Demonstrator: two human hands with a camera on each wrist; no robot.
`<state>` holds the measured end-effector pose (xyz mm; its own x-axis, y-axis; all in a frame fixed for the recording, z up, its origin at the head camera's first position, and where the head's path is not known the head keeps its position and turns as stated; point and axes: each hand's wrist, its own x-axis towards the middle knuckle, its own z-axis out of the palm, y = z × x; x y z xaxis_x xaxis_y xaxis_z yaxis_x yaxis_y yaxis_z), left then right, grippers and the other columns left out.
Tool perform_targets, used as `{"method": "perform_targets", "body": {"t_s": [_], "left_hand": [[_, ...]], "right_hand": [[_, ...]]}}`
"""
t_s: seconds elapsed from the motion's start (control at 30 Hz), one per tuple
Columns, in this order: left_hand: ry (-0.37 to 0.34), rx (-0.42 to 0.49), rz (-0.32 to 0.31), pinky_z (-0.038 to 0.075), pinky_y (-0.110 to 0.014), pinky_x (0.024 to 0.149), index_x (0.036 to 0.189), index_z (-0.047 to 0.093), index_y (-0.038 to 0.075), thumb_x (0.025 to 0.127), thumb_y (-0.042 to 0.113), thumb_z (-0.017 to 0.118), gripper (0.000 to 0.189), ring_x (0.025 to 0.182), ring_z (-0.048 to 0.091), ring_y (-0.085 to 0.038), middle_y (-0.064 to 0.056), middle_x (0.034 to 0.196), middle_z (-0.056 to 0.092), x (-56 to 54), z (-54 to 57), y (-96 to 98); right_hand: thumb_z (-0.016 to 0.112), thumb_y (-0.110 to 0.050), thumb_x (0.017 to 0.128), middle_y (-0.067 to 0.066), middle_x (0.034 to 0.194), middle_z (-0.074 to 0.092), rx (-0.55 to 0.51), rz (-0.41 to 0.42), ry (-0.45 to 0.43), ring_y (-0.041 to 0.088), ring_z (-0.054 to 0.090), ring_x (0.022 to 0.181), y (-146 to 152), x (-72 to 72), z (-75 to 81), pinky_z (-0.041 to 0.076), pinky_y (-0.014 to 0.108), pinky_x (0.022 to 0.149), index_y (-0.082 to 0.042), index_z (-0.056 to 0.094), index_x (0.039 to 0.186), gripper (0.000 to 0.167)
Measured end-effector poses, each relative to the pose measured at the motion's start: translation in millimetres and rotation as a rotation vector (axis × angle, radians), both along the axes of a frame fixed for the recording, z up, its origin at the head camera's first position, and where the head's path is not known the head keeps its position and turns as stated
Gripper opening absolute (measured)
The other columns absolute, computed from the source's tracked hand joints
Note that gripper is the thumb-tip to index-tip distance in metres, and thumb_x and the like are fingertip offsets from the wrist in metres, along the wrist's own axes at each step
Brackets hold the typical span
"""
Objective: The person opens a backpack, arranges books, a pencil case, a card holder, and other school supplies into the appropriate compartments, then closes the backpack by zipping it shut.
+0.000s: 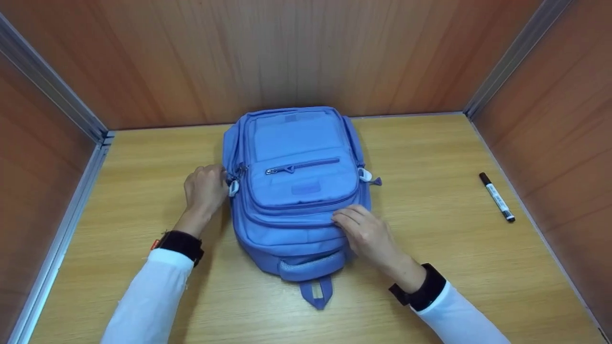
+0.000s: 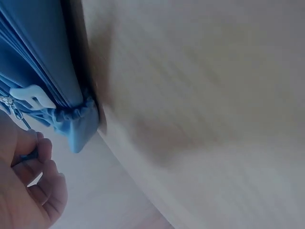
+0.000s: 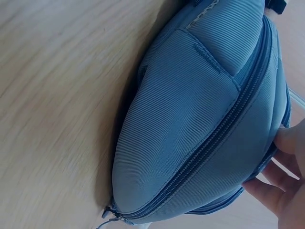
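Note:
A blue backpack (image 1: 306, 138) lies on its back on the table, its top handle (image 1: 313, 267) toward the person. At its left side the left hand (image 1: 205, 188) pinches a zipper pull (image 2: 29, 155), whose cord runs up to a metal slider beside a white plastic clip (image 2: 33, 97). Across the bag, the right hand (image 1: 366, 234) grips the fabric edge near the right end of the front seams. In the right wrist view its thumb and fingers hold that edge, above a long closed zipper (image 3: 205, 152).
A black-capped marker (image 1: 497, 197) lies on the table (image 1: 425, 157) far to the right. Wooden panels (image 1: 296, 57) with metal edges enclose the back and both sides. A hanging loop (image 1: 322, 294) sticks out below the handle. Another zipper tassel (image 1: 377, 181) juts from the bag's right side.

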<state>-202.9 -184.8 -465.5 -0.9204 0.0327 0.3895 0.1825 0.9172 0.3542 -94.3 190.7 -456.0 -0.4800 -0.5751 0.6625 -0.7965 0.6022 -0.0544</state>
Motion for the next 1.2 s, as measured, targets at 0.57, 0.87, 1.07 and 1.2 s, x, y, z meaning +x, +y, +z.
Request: {"method": "perform_targets", "body": {"t_s": [0.57, 0.87, 1.07, 1.2], "left_hand": [[-0.032, -0.1, 0.018, 0.049, -0.051, 0.061, 0.084, 0.07, -0.007, 0.101, 0.007, 0.062, 0.023, 0.072, 0.062, -0.04, -0.019, 0.072, 0.065, -40.2, 0.3, 2.6], [-0.08, -0.061, -0.062, 0.054, -0.056, 0.083, 0.114, 0.071, -0.009, 0.094, 0.0, 0.06, 0.026, 0.102, 0.061, -0.044, -0.027, 0.11, 0.069, -32.5, 0.7, 0.0], [-0.196, 0.005, -0.23, 0.032, -0.061, 0.118, 0.143, 0.059, -0.005, 0.094, 0.001, 0.056, 0.05, 0.143, 0.04, -0.045, -0.027, 0.151, 0.049, -24.9, 4.3, -0.9], [-0.145, 0.013, -0.27, 0.034, -0.06, 0.117, 0.137, 0.065, -0.005, 0.1, 0.009, 0.057, 0.04, 0.139, 0.044, -0.045, -0.026, 0.146, 0.054, -23.3, 4.2, -0.8]], "right_hand": [[0.071, 0.006, 0.09, 0.008, 0.108, 0.076, -0.026, 0.021, -0.002, 0.022, 0.07, 0.101, -0.2, -1.3, -2.1, 0.06, 0.031, 0.09, -0.003, 0.075, 0.11, 0.023], [0.071, 0.005, 0.09, 0.008, 0.106, 0.076, -0.028, 0.01, 0.011, 0.023, 0.071, 0.1, -1.4, -1.1, -4.2, 0.06, 0.032, 0.088, -0.003, 0.075, 0.109, 0.021], [0.073, 0.005, 0.09, 0.008, 0.106, 0.076, -0.033, -0.006, -0.037, 0.022, 0.071, 0.101, -3.0, -0.6, -1.9, 0.06, 0.031, 0.089, -0.004, 0.075, 0.109, 0.021], [0.073, 0.005, 0.091, 0.008, 0.106, 0.076, -0.036, -0.009, -0.041, 0.022, 0.071, 0.101, -3.4, -1.1, -1.5, 0.06, 0.031, 0.089, -0.003, 0.075, 0.11, 0.021]]}}
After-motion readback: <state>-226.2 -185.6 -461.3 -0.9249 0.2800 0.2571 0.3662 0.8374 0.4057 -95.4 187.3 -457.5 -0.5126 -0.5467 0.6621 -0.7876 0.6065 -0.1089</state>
